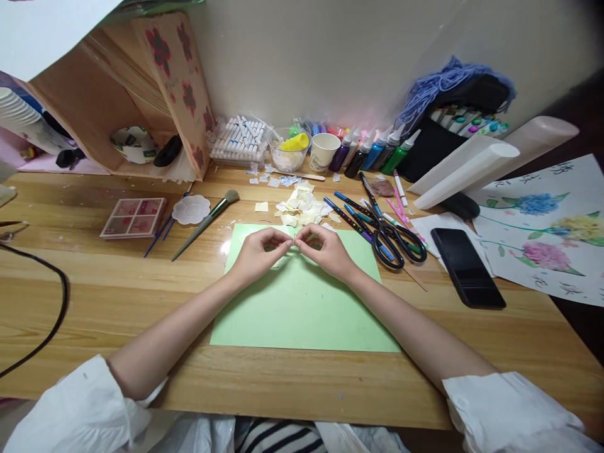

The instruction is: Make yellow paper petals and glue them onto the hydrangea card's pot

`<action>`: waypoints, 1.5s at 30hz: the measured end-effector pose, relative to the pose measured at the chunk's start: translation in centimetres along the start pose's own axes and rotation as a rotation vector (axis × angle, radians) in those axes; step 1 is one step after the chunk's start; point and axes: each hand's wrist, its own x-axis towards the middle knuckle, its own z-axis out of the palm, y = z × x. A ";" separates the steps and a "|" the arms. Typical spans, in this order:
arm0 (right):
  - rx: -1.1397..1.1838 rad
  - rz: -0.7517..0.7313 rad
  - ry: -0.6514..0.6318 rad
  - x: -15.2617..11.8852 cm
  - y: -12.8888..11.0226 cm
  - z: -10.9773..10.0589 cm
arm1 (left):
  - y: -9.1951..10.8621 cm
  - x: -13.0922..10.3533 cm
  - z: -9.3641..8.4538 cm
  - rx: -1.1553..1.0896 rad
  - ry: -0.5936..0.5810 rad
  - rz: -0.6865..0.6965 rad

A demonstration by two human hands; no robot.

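Over the upper part of a green paper sheet [306,314], my left hand [259,251] and my right hand [325,251] meet fingertip to fingertip. Both hands are closed in a pinch; whatever sits between the fingertips is too small to make out. Just beyond them lies a loose pile of pale yellow paper pieces [302,202]. One separate yellow piece [261,206] rests left of the pile. A small pale square lies on the green sheet, partly under my left hand.
Black-handled scissors [387,242] and several pens lie right of the sheet, with a black phone [467,267] farther right. A brush [207,221], a white palette [190,209] and a paint box [133,218] are left. Behind stand a paper cup [324,153] and bottles.
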 end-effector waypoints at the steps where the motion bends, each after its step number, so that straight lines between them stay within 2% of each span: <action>1: 0.000 -0.001 0.000 0.0 0.0 0.0 | -0.1 0.0 0.0 0.004 0.003 0.001; 10: -0.012 -0.002 -0.009 0.0 0.0 0.0 | -0.3 0.0 0.0 0.040 0.006 0.027; 17: -0.025 0.005 -0.014 0.0 0.3 0.1 | 0.0 -0.2 0.1 0.192 0.040 0.085; 24: -0.106 -0.047 -0.006 0.0 0.0 0.1 | 0.4 -0.3 0.1 0.233 0.064 0.128; 38: -0.096 0.000 0.129 0.0 0.3 0.1 | -0.1 0.0 0.1 0.159 0.157 0.086; 42: -0.047 0.039 0.187 0.1 0.5 0.0 | -0.7 0.4 -0.2 0.128 0.254 0.039; 45: -0.061 0.070 0.314 0.3 1.0 -0.2 | -1.0 0.8 -1.1 0.171 0.354 0.010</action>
